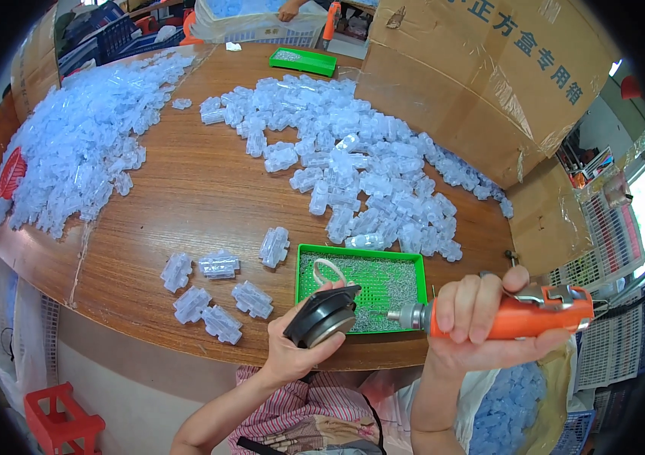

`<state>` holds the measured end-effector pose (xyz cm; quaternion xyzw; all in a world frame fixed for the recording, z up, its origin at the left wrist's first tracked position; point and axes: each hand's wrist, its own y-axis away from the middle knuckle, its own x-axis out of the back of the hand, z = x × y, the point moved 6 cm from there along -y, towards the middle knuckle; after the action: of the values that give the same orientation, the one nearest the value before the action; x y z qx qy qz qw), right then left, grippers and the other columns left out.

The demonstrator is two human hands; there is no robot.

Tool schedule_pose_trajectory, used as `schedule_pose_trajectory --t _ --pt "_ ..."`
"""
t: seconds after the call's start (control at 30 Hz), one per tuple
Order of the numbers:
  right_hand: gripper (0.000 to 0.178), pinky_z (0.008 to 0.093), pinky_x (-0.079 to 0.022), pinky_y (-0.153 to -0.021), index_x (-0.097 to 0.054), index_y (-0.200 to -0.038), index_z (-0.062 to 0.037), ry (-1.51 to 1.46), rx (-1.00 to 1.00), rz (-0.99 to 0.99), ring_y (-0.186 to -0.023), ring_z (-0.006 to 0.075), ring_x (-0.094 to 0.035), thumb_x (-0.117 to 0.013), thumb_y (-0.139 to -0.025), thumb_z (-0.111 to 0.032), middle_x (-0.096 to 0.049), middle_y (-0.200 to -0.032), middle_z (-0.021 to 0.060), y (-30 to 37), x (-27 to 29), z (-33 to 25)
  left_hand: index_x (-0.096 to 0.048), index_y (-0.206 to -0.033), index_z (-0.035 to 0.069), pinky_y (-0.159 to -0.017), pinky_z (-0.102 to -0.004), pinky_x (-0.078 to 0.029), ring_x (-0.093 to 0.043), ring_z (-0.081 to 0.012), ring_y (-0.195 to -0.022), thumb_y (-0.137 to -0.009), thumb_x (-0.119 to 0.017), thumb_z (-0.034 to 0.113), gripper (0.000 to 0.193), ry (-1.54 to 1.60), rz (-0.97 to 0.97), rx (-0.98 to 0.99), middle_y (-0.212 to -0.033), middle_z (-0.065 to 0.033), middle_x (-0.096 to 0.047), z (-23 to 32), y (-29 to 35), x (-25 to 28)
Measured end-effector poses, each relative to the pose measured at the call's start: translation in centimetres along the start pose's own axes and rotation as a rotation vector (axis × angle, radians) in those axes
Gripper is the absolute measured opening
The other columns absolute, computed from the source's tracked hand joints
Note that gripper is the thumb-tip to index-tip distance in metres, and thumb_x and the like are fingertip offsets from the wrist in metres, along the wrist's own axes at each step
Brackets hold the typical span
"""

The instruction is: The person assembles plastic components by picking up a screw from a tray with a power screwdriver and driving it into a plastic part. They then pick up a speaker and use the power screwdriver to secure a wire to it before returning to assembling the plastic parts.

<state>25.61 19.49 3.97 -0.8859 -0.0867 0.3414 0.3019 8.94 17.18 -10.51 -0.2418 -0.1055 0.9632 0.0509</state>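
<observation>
Both hands occupied, meeting over the near edge of the counter [148, 227]. From my remote seat I have the left hand [292, 355] closed round a black part [324, 312], round-bodied with a squarish flange, raised in front of the green tray [422, 282]. A pale loop [328, 263] shows just above the fingers; what it belongs to, I can't tell. The right hand [472, 351] is wrapped round an orange driver [519, 324], its nose toward the black part. Whether the thin tip touches, I can't make out.

Metal bits [402, 284] in the tray, too small to identify. Six clear blocks [219, 265] lie loose left of it; a bigger heap [372, 163] sits beyond.

My reading: the step in hand is bringing driver and black part together. Next move calls for a steady left grip, a level driver and fine control of the tip.
</observation>
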Motion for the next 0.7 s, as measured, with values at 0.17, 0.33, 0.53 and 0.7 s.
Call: schedule_pose_trajectory --t 0.17,0.33,0.53,0.7 --pt "0.076 0.0320 -0.041 -0.040 -0.046 -0.102 -0.0102 -0.089 0.008 -0.090 -0.041 0.0152 -0.045 -0.036 -0.074 -0.081 -0.051 -0.053 0.0034 0.6 -1.8 -0.3 -0.044 -0.129 -0.006 -0.092 -0.0278 -0.043 -0.055 -0.0174 -0.111 -0.071 -0.068 -0.006 0.063 -0.176 -0.010 -0.239 -0.130 -0.0160 -0.050 2.7 -0.3 -1.3" --pt "0.074 0.0321 -0.041 -0.041 -0.046 -0.102 -0.0096 -0.139 0.035 -0.086 -0.040 0.0155 -0.045 -0.037 -0.077 -0.078 -0.052 -0.055 0.0042 0.7 -2.4 -0.3 -0.045 -0.128 -0.006 -0.088 -0.0261 -0.046 -0.059 -0.0168 -0.106 -0.069 -0.070 -0.005 0.064 -0.181 0.072 -0.339 -0.128 -0.0161 -0.052 3.8 -0.3 -1.7" --pt "0.072 0.0315 -0.042 -0.041 -0.046 -0.101 -0.0094 -0.162 0.102 -0.104 -0.041 0.0157 -0.046 -0.037 -0.077 -0.077 -0.053 -0.055 0.0046 0.5 -3.2 -0.4 -0.046 -0.127 -0.007 -0.086 -0.0254 -0.046 -0.060 -0.0172 -0.105 -0.068 -0.071 -0.004 0.064 -0.145 0.099 -0.401 -0.128 -0.0163 -0.052 4.8 -0.3 -1.9" --pt "0.071 0.0311 -0.042 -0.040 -0.045 -0.101 -0.0090 -0.178 0.102 -0.087 -0.041 0.0159 -0.046 -0.037 -0.079 -0.076 -0.053 -0.056 0.0048 0.4 -3.1 -0.4 -0.045 -0.128 -0.007 -0.086 -0.0253 -0.047 -0.060 -0.0168 -0.105 -0.069 -0.070 -0.005 0.064 -0.155 0.086 -0.401 -0.128 -0.0157 -0.052 5.2 -0.2 -2.1"
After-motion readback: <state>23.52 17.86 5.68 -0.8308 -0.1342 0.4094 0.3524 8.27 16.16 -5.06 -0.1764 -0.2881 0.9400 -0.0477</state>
